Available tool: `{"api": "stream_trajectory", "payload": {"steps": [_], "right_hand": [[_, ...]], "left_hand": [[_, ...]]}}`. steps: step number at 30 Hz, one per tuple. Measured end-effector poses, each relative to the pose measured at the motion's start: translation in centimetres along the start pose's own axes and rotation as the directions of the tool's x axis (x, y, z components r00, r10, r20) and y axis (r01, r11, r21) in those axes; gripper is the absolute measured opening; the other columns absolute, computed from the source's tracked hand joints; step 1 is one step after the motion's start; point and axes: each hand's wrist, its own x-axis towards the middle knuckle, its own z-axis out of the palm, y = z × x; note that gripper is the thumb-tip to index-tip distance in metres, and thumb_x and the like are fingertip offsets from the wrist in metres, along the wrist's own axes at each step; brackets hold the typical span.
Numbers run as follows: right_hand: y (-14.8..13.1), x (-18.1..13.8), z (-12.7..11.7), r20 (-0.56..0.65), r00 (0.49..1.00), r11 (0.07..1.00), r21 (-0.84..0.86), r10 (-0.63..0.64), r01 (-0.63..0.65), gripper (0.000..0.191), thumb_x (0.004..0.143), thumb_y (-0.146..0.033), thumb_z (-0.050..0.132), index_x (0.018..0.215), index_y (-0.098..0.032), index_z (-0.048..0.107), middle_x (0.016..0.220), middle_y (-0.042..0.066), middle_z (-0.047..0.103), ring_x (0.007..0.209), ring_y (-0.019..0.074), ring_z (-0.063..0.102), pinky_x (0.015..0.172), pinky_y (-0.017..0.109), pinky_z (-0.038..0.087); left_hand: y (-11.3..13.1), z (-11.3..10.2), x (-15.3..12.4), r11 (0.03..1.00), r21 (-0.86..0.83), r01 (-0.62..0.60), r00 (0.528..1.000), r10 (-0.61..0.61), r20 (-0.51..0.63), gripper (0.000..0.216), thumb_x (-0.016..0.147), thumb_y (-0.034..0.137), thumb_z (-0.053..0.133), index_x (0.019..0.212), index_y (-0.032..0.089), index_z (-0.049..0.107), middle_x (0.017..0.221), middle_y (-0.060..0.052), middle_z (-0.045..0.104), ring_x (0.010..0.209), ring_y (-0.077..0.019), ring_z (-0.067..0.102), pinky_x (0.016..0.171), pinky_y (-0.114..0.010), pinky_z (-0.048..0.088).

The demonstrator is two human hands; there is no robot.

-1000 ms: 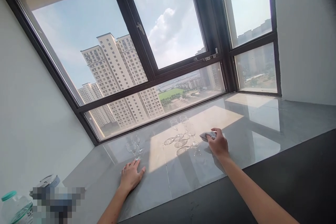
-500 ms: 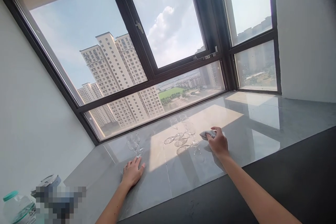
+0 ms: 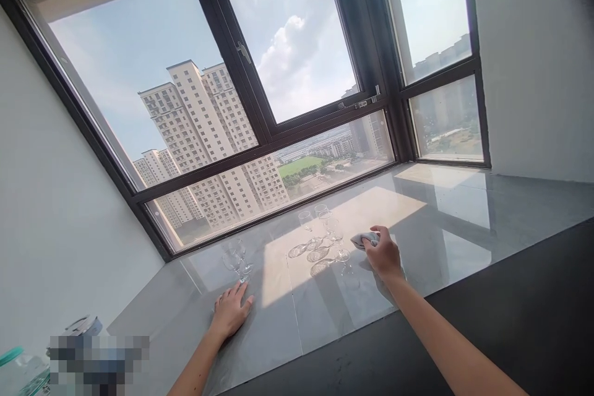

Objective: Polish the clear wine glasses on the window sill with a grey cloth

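Note:
My left hand lies on the grey window sill with its fingers stretched out and apart. Its fingertips reach the foot of a clear stemmed glass; whether they touch it I cannot tell. Another clear glass stands close beside that one. In my right hand a bunched pale grey cloth is gripped, held low over the sill. Just left of the cloth is a group of several clear stemmed glasses, standing in and around the sunlit patch and casting shadows on it.
Behind the sill rises a dark-framed window with a handle. A clear container with a green lid and a silvery lidded object sit at lower left, next to a blurred-out patch. A dark front face drops below the sill's edge.
The view has shifted slightly, so the scene sits a little further left. Both hands stay in nearly the same place, the right one still on the cloth.

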Motion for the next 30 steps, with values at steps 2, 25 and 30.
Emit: {"api": "stream_trajectory", "payload": {"steps": [2, 25, 30], "right_hand": [[0.1, 0.0, 0.0, -0.006, 1.000, 1.000, 0.004, -0.008, 0.008, 0.035, 0.082, -0.037, 0.055, 0.113, -0.022, 0.055, 0.098, 0.011, 0.069, 0.085, 0.0266, 0.064, 0.068, 0.033, 0.045], [-0.1, 0.1, 0.1, -0.029, 1.000, 1.000, -0.010, -0.003, 0.003, 0.030, 0.084, -0.032, 0.053, 0.113, -0.023, 0.053, 0.099, 0.010, 0.069, 0.089, 0.0268, 0.065, 0.071, 0.033, 0.046], [-0.4, 0.2, 0.0, -0.036, 0.999, 1.000, -0.029, 0.003, -0.004, 0.028, 0.085, -0.031, 0.054, 0.112, -0.023, 0.054, 0.098, 0.009, 0.070, 0.088, 0.0259, 0.066, 0.070, 0.031, 0.045]], "left_hand": [[0.2, -0.3, -0.2, 1.000, -0.007, 0.002, 1.000, -0.002, -0.015, 0.065, 0.092, 0.055, 0.030, 0.148, 0.026, 0.046, 0.157, -0.004, 0.041, 0.143, -0.0313, 0.034, 0.118, -0.053, 0.022], [24.9, -2.3, -1.9, 0.763, -0.261, -0.591, 0.801, 0.594, -0.074, 0.070, 0.089, 0.056, 0.046, 0.154, 0.030, 0.034, 0.164, -0.009, 0.022, 0.147, -0.0353, 0.023, 0.120, -0.055, 0.017], [28.6, -2.6, 0.6, 0.793, -0.283, -0.539, 0.825, 0.565, 0.012, 0.058, 0.097, 0.047, 0.027, 0.151, 0.029, 0.038, 0.161, -0.008, 0.031, 0.146, -0.0332, 0.026, 0.118, -0.060, 0.017]]}}
